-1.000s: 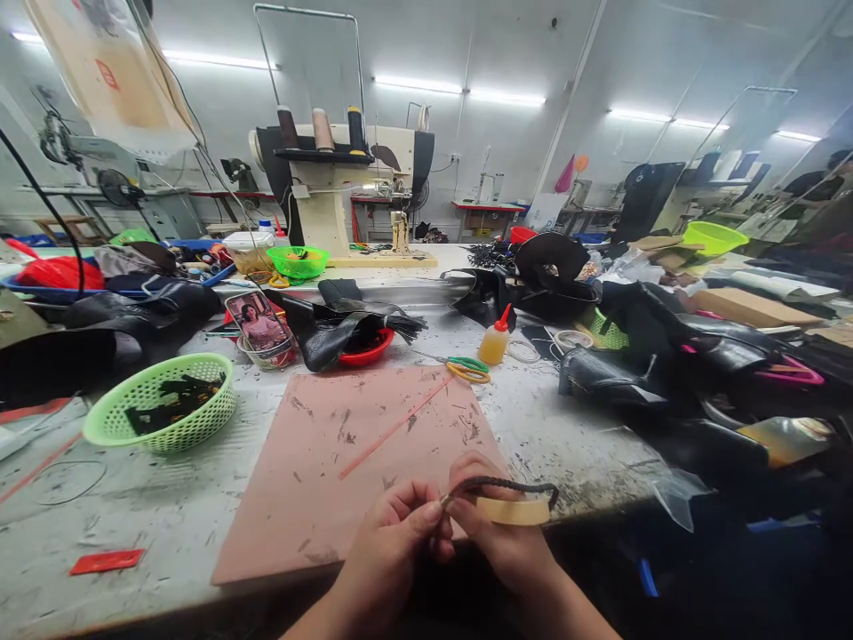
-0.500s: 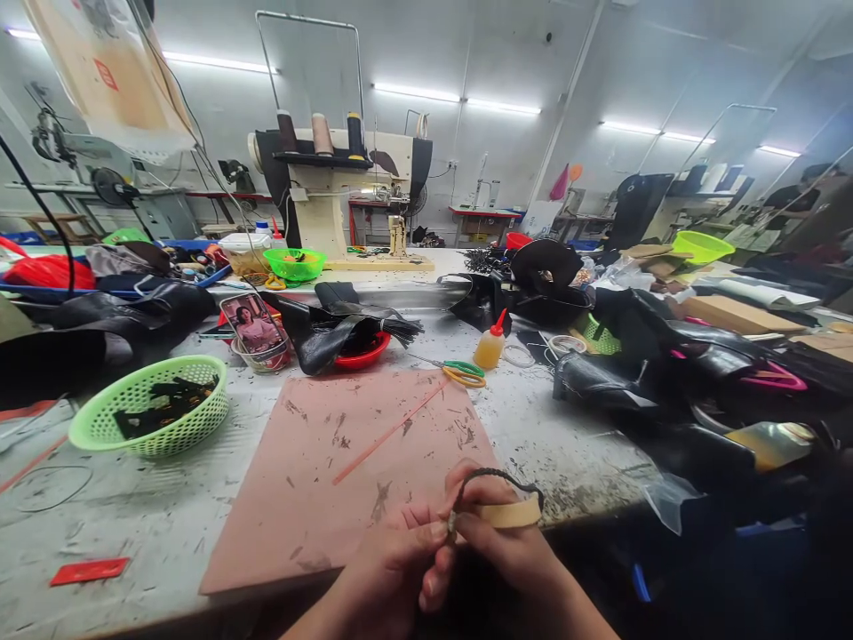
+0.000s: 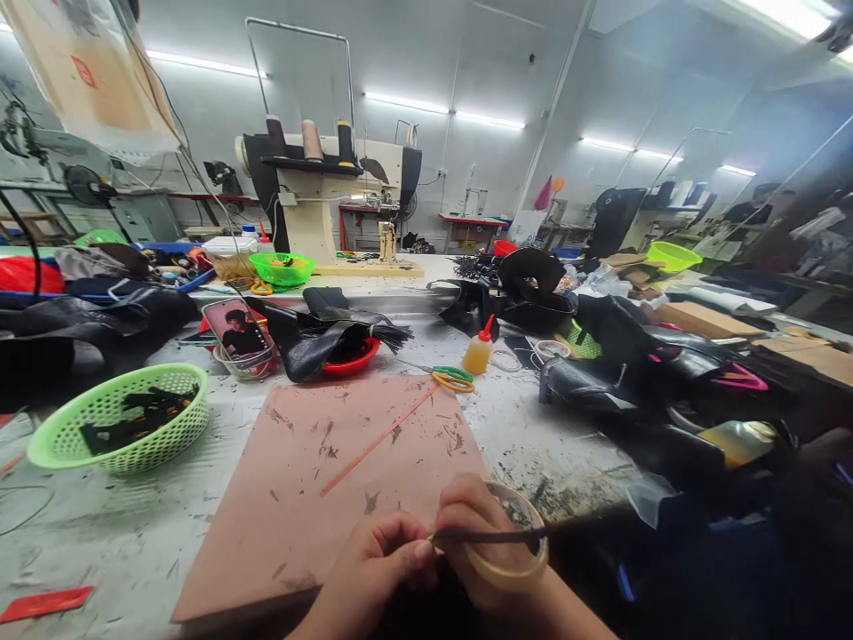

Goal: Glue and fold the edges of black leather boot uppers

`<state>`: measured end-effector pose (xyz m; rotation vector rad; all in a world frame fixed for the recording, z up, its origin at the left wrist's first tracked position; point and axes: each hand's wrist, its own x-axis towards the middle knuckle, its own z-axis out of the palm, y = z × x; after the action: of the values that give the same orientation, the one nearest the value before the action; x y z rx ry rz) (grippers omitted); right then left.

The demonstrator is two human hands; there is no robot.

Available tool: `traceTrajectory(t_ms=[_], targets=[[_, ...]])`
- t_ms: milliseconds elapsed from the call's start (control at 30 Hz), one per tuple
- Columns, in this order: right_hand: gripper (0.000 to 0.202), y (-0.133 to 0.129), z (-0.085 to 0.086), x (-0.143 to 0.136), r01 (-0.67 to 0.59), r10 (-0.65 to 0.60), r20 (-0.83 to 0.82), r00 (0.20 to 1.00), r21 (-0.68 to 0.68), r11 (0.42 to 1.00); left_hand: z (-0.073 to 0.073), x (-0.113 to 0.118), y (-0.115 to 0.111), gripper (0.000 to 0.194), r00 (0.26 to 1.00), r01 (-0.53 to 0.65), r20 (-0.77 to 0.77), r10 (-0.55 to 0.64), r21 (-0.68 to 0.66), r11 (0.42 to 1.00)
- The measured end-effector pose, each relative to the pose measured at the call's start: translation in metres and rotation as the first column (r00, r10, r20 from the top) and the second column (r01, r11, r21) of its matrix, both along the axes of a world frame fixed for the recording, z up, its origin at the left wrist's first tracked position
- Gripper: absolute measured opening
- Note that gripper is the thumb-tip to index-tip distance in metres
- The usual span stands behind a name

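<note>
A narrow dark strip (image 3: 497,536), braided-looking a moment before, runs from my fingertips across my right hand. My left hand (image 3: 383,560) is closed, thumb and forefinger pinching at the strip's near end. Curled close beside it, my right hand (image 3: 470,524) grips the same strip. Around the back of my right hand hangs a cream-coloured ring (image 3: 516,580) that looks like a roll of tape; the strip's far end reaches its rim. My fingers hide what lies at the pinch. Both hands are above the front edge of a pink mat (image 3: 320,471).
An orange-pink stick (image 3: 377,444) lies on the mat. Behind it are scissors (image 3: 453,378) and a glue bottle (image 3: 478,351). To the left stand a green basket (image 3: 126,453) of black pieces and a phone (image 3: 235,329). Black boot parts (image 3: 600,382) are piled right; a sewing machine (image 3: 320,196) stands behind.
The strip has gone from an arched loop to a straighter line across my right hand. The cream ring has turned to show its round opening. The view has shifted slightly right.
</note>
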<state>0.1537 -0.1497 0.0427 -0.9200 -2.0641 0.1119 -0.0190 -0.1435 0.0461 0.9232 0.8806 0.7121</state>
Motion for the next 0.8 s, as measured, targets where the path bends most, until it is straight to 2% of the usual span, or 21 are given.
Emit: traceTrajectory(t_ms=[67, 100, 167, 200, 233, 300, 400, 500, 533, 600, 700, 800], targets=[[0.016, 0.014, -0.007, 0.016, 0.028, -0.043, 0.116, 0.992, 0.124, 0.992, -0.002, -0.002, 0.003, 0.036, 1.000, -0.021, -0.006, 0.021, -0.061, 0.998], [0.019, 0.024, -0.010, 0.027, 0.072, -0.089, 0.175, 0.980, 0.104, 0.992, -0.004, -0.003, 0.005, 0.035, 0.999, -0.048, -0.016, 0.047, -0.116, 0.992], [0.023, 0.048, -0.013, 0.049, 0.247, -0.195, 0.358, 0.913, -0.107, 0.963, -0.009, -0.002, 0.010, 0.033, 0.992, -0.122, -0.051, 0.113, -0.238, 0.964], [0.025, 0.060, -0.013, 0.060, 0.361, -0.216, 0.474, 0.853, -0.239, 0.901, -0.012, -0.001, 0.012, 0.033, 0.987, -0.159, -0.067, 0.146, -0.293, 0.943], [0.028, 0.073, -0.013, 0.071, 0.470, -0.214, 0.577, 0.788, -0.339, 0.815, -0.015, 0.001, 0.015, 0.033, 0.981, -0.193, -0.077, 0.178, -0.333, 0.923], [0.033, 0.095, -0.011, 0.090, 0.622, -0.198, 0.703, 0.684, -0.418, 0.662, -0.019, 0.002, 0.019, 0.034, 0.969, -0.247, -0.082, 0.233, -0.360, 0.900], [0.026, 0.121, -0.007, 0.110, 0.724, -0.218, 0.769, 0.601, -0.409, 0.556, -0.021, -0.001, 0.023, 0.038, 0.956, -0.293, -0.091, 0.279, -0.331, 0.897], [0.043, 0.141, -0.001, 0.114, 0.805, -0.287, 0.803, 0.522, -0.353, 0.477, -0.021, -0.008, 0.026, 0.043, 0.936, -0.351, -0.123, 0.329, -0.279, 0.894], [0.047, 0.149, 0.001, 0.111, 0.817, -0.319, 0.799, 0.509, -0.333, 0.470, -0.021, -0.010, 0.027, 0.043, 0.928, -0.372, -0.136, 0.347, -0.257, 0.892], [0.045, 0.168, 0.001, 0.099, 0.803, -0.353, 0.772, 0.528, -0.319, 0.504, -0.021, -0.013, 0.029, 0.041, 0.918, -0.392, -0.155, 0.366, -0.206, 0.897], [0.038, 0.197, -0.005, 0.074, 0.711, -0.296, 0.725, 0.622, -0.365, 0.602, -0.022, -0.014, 0.032, 0.034, 0.925, -0.368, -0.161, 0.345, -0.151, 0.917], [0.056, 0.213, -0.011, 0.054, 0.650, -0.236, 0.700, 0.675, -0.411, 0.639, -0.019, -0.015, 0.033, 0.034, 0.922, -0.377, -0.156, 0.354, -0.156, 0.913]])
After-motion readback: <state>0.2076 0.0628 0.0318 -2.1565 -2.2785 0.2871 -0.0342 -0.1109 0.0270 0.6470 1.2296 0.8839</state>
